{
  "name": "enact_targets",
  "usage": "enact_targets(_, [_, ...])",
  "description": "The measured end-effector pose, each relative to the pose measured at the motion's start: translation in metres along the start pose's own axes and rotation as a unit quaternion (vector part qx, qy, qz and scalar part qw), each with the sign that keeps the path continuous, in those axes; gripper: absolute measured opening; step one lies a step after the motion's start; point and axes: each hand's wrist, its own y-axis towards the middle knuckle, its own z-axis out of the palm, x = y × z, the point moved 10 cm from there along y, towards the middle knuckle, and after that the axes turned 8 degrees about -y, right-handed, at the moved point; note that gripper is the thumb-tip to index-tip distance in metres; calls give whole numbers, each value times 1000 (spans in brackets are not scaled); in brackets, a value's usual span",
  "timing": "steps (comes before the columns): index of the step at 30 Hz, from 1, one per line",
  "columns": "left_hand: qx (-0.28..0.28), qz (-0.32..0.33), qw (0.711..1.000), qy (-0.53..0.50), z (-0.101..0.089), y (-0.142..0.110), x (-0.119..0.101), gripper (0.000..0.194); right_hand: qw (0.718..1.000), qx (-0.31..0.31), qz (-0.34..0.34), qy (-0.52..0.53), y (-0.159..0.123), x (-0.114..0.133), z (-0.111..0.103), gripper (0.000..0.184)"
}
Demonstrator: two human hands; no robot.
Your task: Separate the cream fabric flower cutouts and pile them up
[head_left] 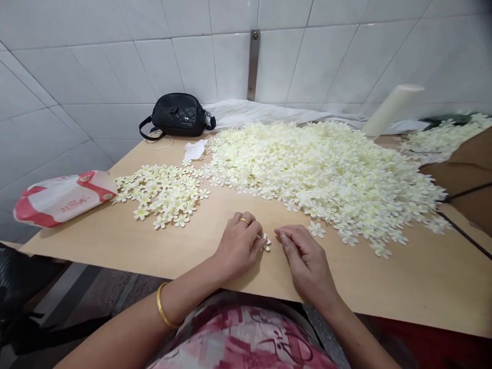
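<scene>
My left hand (242, 241) rests low over the table with its fingers curled round a small white artificial flower (266, 243). Part of that flower shows past the fingertips; the rest is hidden by the hand. Just to its right, my right hand (305, 259) has thumb and forefinger pinched together, and whatever may be between them is too small to make out. A loose white flower (316, 229) lies beyond the right hand, at the edge of a large heap of white flowers (307, 164). A smaller group of yellow-centred flowers (165, 192) is spread to the left.
A black bag (179, 115) stands at the back left, near a scrap of white paper (195, 149). At the left edge lies a red and white sleeve or bag (69, 197). A white roll (392, 110) leans behind the heap. Brown material (469, 174) covers the right side.
</scene>
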Motion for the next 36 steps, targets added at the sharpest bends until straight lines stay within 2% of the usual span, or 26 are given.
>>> enact_targets(4, [33, 29, 999, -12, 7, -5, -11, 8, 1000, 11, -16, -25, 1, 7, 3, 17])
enact_targets(7, [27, 40, 998, -28, 8, -9, -15, 5, 997, 14, -43, -59, 1, 13, 6, 18])
enact_targets(10, [-4, 31, 999, -44, 2, -11, -10, 9, 991, 20, -83, -107, -1, 19, 10, 17])
enact_targets(15, [-32, -15, 996, -84, -15, -10, 10, 16, 979, 19, -126, -162, -7, 29, 15, 12])
enact_targets(18, [-27, -25, 994, -108, -25, 1, 14, 15, 976, 36, -133, -167, -8, 35, 21, 9])
enact_targets(22, [-13, -21, 990, -142, -33, 29, 8, 17, 973, 62, -147, -167, -8, 42, 27, 8])
enact_targets(26, [-1, -5, 987, -160, -28, 55, -1, 17, 967, 63, -168, -182, -10, 45, 31, 11])
enact_targets(29, [-2, 7, 983, -182, -20, 61, 2, 19, 965, 47, -182, -181, -11, 47, 32, 12])
enact_targets(32, [2, -22, 967, -253, -13, 60, 20, 23, 976, 59, -151, -145, -5, 43, 34, 12])
enact_targets(36, [-2, -69, 925, -374, -14, 57, 42, 27, 991, 106, -29, -75, 16, 27, 29, 11])
